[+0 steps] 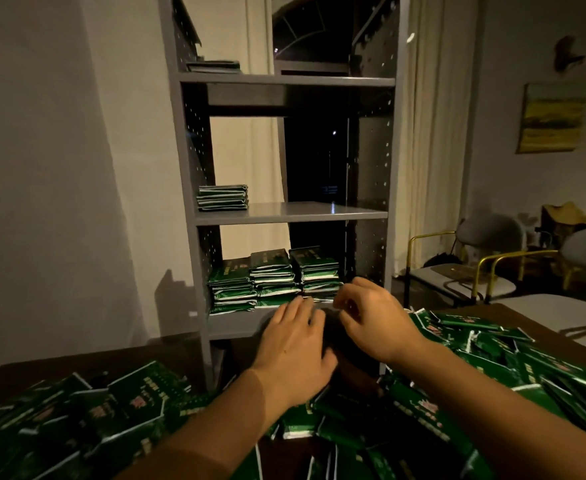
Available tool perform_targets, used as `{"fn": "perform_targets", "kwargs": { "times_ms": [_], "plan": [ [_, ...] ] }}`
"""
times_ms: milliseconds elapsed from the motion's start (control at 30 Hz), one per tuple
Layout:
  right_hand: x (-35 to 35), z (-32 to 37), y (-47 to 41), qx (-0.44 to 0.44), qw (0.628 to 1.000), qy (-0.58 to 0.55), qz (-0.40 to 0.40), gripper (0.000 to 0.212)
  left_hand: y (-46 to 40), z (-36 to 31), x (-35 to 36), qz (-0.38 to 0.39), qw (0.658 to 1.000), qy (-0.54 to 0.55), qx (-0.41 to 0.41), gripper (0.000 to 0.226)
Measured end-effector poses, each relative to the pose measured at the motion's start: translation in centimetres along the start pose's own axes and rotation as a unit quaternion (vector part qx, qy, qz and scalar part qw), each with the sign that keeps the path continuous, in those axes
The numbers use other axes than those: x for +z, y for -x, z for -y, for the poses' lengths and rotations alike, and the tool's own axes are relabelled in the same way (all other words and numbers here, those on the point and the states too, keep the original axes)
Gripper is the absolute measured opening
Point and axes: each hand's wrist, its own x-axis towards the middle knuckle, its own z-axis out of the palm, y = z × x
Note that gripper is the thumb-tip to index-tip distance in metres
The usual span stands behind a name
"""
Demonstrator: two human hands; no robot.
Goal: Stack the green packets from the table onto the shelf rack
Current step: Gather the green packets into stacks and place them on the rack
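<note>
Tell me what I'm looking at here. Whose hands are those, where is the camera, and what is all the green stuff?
There is no machine here. A person wears a camera on their head, so the one picture shows what they see when they look forward and down at their own arms.

The left hand and the right hand both reach toward the grey shelf rack. Neither hand holds anything; the left fingers are fairly straight, the right ones loosely curled.

The green stuff is flat packets. A big loose pile of packets covers the dark table on both sides of the arms. Some are already put away: three neat stacks stand side by side on the low shelf just beyond the fingertips, a small stack sits on the middle shelf, and a few more lie on the top one.
</note>
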Motion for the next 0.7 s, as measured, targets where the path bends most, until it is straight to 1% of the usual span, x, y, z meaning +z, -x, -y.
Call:
{"fn": "perform_targets", "kwargs": {
  "times_ms": [233,333,433,500,567,633,700],
  "plan": [
    [-5.0,1.5,6.5,0.009,0.998,-0.001,0.063,0.016,5.1,-2.5,-2.7,-0.009,1.0,0.019,-0.001,0.061],
    [-7.3,1.2,9.3,0.048,0.993,0.014,0.108,0.005,7.3,-4.1,-3.3,-0.007,1.0,0.03,0.007,0.056],
    [-8.8,-0.5,11.1,0.094,0.983,0.065,0.146,0.005,8.8,-5.3,-3.3,-0.006,0.999,0.043,0.008,0.049],
    [-9.4,-1.6,12.8,0.139,0.97,0.088,0.177,0.023,10.0,-6.5,-3.0,0.01,0.999,0.053,0.001,0.046],
    [-9.3,-2.3,14.6,0.185,0.957,0.075,0.212,0.045,10.9,-7.6,-2.6,0.037,0.997,0.071,-0.012,0.042],
    [-8.6,-2.5,15.9,0.21,0.947,0.053,0.238,0.057,11.6,-8.6,-2.0,0.064,0.994,0.087,-0.028,0.04],
    [-7.6,-2.6,16.7,0.214,0.941,0.053,0.255,0.071,12.2,-9.4,-1.4,0.087,0.99,0.104,-0.039,0.045]
  ]
}}
